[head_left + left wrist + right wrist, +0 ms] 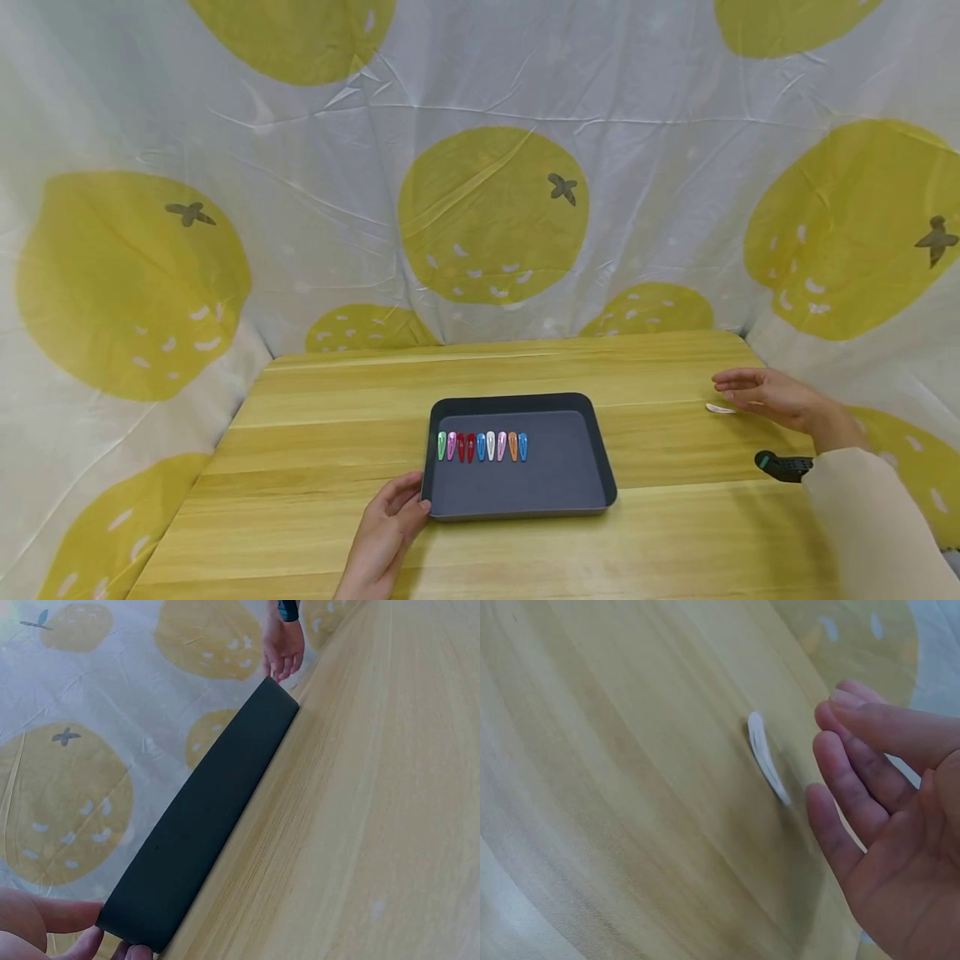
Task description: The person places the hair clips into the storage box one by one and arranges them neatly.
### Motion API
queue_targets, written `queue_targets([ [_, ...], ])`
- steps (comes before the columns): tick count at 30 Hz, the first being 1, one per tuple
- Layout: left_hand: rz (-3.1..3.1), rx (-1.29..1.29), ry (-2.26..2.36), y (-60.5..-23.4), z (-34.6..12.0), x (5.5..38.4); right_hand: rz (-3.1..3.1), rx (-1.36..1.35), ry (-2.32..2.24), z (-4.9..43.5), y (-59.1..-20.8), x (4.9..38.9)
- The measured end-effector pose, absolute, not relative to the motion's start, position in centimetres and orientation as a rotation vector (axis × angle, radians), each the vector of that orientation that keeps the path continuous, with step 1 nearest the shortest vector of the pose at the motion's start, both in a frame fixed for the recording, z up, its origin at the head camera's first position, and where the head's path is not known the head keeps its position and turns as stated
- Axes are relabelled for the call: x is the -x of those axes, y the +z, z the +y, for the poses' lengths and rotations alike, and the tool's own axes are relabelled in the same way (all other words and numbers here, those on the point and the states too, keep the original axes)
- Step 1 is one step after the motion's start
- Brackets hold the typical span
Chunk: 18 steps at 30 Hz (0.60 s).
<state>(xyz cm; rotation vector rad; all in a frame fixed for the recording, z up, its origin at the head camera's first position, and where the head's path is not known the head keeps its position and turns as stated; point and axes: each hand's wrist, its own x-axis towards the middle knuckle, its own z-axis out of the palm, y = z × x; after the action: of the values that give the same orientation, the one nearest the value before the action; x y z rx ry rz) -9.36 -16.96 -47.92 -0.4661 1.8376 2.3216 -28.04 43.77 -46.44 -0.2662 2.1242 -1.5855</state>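
A dark grey tray (525, 483) lies on the table, a row of several snap hair clips (491, 446) in green, pink, red, blue, white and orange along its left part. My left hand (386, 525) grips the tray's left edge by the near corner; the left wrist view has the thumb and fingers pinching the tray wall (199, 817). To the right, my right hand (783, 402) hovers beside a single white hair clip (766, 756) on the wood. Its fingers (847, 776) are loosely bent and hold nothing, apart from the clip in the right wrist view.
The wooden table (322, 433) reaches back to a white curtain (322, 208) printed with yellow fruit, which also hangs at both sides. A black wrist device (783, 465) with a green tip juts from beside my right sleeve (873, 517).
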Motion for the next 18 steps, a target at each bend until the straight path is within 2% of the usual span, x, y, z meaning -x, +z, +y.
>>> queue_targets([
  [18,1.847,0.435,2.335,-48.0,-16.8,9.3,2.337,0.372,-1.308,42.5,-47.5,27.5],
])
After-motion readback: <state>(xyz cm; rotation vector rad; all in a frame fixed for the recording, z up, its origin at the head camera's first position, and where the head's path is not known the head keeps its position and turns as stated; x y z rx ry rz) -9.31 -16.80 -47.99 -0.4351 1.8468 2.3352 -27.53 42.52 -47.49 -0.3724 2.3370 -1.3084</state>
